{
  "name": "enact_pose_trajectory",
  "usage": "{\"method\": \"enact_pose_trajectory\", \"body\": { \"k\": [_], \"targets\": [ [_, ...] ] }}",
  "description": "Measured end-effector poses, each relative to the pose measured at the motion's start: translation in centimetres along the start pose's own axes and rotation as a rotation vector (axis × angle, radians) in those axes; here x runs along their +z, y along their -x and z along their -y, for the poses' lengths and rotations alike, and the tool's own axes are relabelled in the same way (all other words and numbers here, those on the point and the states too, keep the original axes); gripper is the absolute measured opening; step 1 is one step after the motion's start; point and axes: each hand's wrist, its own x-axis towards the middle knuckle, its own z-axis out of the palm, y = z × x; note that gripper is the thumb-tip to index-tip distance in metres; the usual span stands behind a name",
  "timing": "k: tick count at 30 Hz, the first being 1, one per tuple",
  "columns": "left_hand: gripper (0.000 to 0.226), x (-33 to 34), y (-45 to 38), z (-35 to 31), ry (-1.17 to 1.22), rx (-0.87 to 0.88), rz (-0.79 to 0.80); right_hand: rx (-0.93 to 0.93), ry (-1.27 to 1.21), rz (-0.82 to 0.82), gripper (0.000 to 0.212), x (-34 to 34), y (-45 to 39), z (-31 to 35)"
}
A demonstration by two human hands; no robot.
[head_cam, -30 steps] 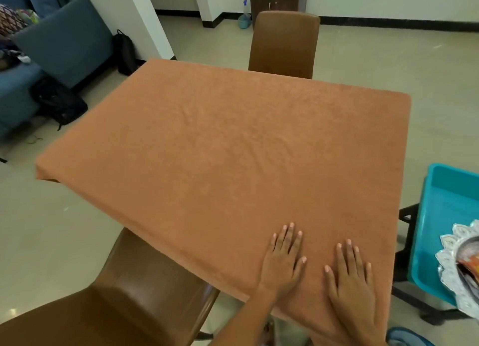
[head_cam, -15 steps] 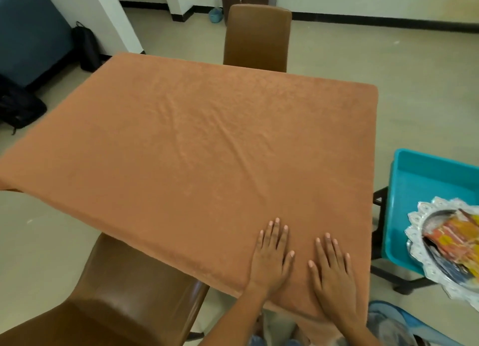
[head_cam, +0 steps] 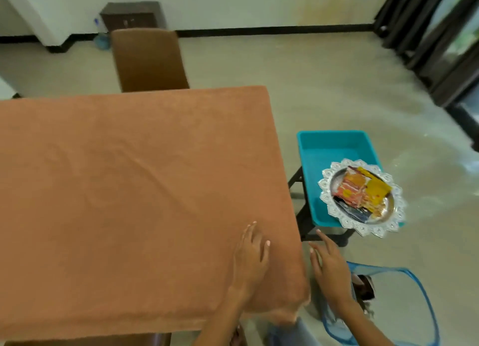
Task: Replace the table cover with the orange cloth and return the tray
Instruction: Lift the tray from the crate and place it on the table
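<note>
Covering the table already, the flat orange fabric cloth [head_cam: 134, 190] lay under the spread left hand [head_cam: 250, 257], while the spread, empty right hand [head_cam: 329, 264] hovered short of the round silver scalloped tray [head_cam: 361, 197], unreturned.

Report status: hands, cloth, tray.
Left hand flat on orange cloth, right hand open, off the table edge. Cloth covers table. Tray sits on blue bin. Path clear.

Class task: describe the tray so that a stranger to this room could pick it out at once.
Right of the orange cloth covered table stands a teal tub on a dark stand. The tray lies over its near right rim: round, silver, with a scalloped lacy edge, holding colourful packets.
</note>
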Motion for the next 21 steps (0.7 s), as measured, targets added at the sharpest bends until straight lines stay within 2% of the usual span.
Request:
{"method": "enact_pose_trajectory", "body": {
  "k": [2,8,11,13,18,21],
  "targets": [
    [0.058,1.1,-1.6,-2.7,0.065,0.044,0.066,0.086,-0.034,-0.069,0.01,-1.1,-1.1,-1.6],
    [0.056,7.0,-8.6,-9.4,0.147,0.11,0.231,0.349,-0.096,-0.211,0.015,-3.7,-6.9,-9.9],
    [0.037,10.4,-13.1,-11.9,0.125,0.11,0.327,0.494,-0.159,-0.248,0.017,-4.1,-9.8,-15.3],
    [0.033,13.3,-16.2,-12.5,0.131,0.077,0.405,0.603,-0.173,-0.243,0.02,-3.9,-11.3,-18.9],
    [0.061,20.0,-22.6,-12.8,0.088,-0.027,0.491,0.946,-0.26,-0.203,0.049,-1.7,-13.5,-25.2],
    [0.059,23.3,-25.5,-12.1,0.016,-0.101,0.519,1.094,-0.456,-0.193,0.06,0.1,-14.5,-27.4]
  ]
}}
